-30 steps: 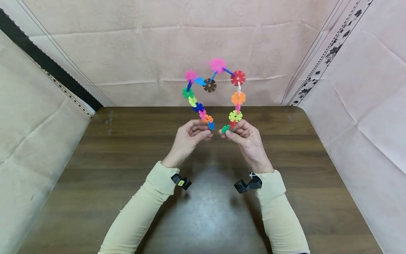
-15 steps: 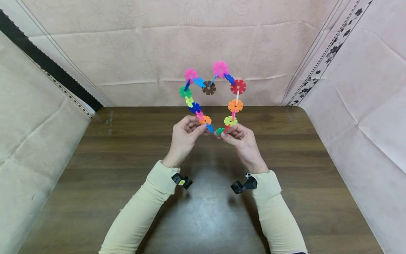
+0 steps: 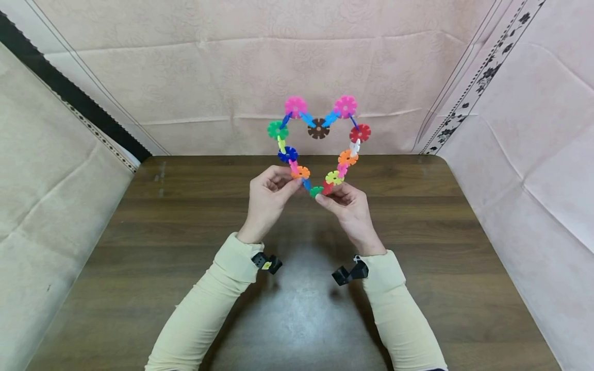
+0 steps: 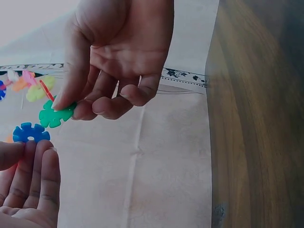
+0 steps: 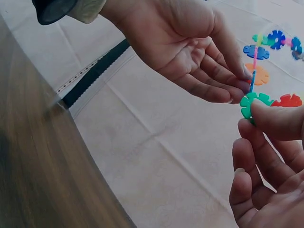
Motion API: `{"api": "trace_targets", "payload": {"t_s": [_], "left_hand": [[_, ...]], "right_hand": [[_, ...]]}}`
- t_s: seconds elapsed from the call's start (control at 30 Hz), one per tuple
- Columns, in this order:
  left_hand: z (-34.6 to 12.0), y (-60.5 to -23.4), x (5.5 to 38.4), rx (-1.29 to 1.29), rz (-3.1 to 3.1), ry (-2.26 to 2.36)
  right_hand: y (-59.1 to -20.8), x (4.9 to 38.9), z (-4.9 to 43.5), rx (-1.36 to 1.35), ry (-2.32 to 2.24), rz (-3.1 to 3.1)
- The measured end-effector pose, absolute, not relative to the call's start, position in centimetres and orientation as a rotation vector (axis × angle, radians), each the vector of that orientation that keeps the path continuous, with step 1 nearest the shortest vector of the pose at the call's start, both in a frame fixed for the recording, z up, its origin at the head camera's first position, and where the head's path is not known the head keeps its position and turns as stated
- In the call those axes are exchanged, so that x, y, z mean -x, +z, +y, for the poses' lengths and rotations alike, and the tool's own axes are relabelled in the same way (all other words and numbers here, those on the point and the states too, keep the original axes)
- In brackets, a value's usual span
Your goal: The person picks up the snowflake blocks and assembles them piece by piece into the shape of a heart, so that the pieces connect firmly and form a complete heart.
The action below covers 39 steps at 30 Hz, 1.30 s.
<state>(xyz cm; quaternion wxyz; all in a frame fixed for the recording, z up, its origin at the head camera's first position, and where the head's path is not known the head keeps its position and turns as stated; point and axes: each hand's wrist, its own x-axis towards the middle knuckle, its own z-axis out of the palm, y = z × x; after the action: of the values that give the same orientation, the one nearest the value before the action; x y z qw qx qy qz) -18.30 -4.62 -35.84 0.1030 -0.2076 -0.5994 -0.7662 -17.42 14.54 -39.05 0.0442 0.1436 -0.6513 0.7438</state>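
A chain of notched plastic snowflake discs in many colours is held up in a heart outline in the head view. The brown disc [image 3: 318, 129] forms the dip at its top, between two pink discs. My left hand [image 3: 270, 198] pinches the light-blue snowflake disc [image 4: 31, 133] at the left side's lower end, by the orange disc [image 3: 300, 172]. Between thumb and fingers, my right hand [image 3: 347, 208] holds the green snowflake disc [image 5: 255, 103], which is joined to a red disc [image 5: 287, 100]. At the heart's bottom point, the blue and green discs meet edge to edge.
A brown wood-grain table [image 3: 297, 309] lies below the raised hands. Pale cloth [image 3: 260, 67] hangs behind it and along both sides. Each wrist wears a small black camera, such as the right one [image 3: 350, 272].
My right hand has moved left and slightly down, bringing the green disc up to the blue one. The chain's gap has closed at the bottom, and its top has spread into an even heart.
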Motion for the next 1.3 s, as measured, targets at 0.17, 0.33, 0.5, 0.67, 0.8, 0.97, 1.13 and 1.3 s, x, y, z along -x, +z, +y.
{"api": "trace_targets", "payload": {"t_s": [0.17, 0.33, 0.5, 0.67, 0.8, 0.97, 1.13, 1.3], "left_hand": [[-4.67, -35.75, 18.34, 0.579, -1.771, -2.293], [-4.66, -35.65, 18.32, 0.566, -1.772, -2.317], [-4.55, -35.49, 18.21, 0.556, -1.778, -2.333], [-4.53, -35.42, 18.15, 0.563, -1.793, -2.317], [-4.57, -35.47, 18.12, 0.569, -1.805, -2.314], [-4.56, -35.49, 18.1, 0.569, -1.82, -2.334], [-4.55, -35.47, 18.05, 0.584, -1.878, -2.312], [-4.57, -35.41, 18.03, 0.575, -1.916, -2.291]], "right_hand": [[-39.02, 17.5, 14.42, -0.461, 2.266, -1.961], [-39.02, 17.49, 14.4, -0.448, 2.264, -1.967], [-38.96, 17.48, 14.37, -0.461, 2.253, -1.974], [-38.92, 17.46, 14.39, -0.47, 2.243, -1.962], [-39.0, 17.49, 14.35, -0.467, 2.246, -1.93], [-39.09, 17.52, 14.28, -0.463, 2.26, -1.879], [-39.07, 17.47, 14.34, -0.45, 2.247, -1.889], [-38.99, 17.4, 14.46, -0.444, 2.218, -1.924]]}}
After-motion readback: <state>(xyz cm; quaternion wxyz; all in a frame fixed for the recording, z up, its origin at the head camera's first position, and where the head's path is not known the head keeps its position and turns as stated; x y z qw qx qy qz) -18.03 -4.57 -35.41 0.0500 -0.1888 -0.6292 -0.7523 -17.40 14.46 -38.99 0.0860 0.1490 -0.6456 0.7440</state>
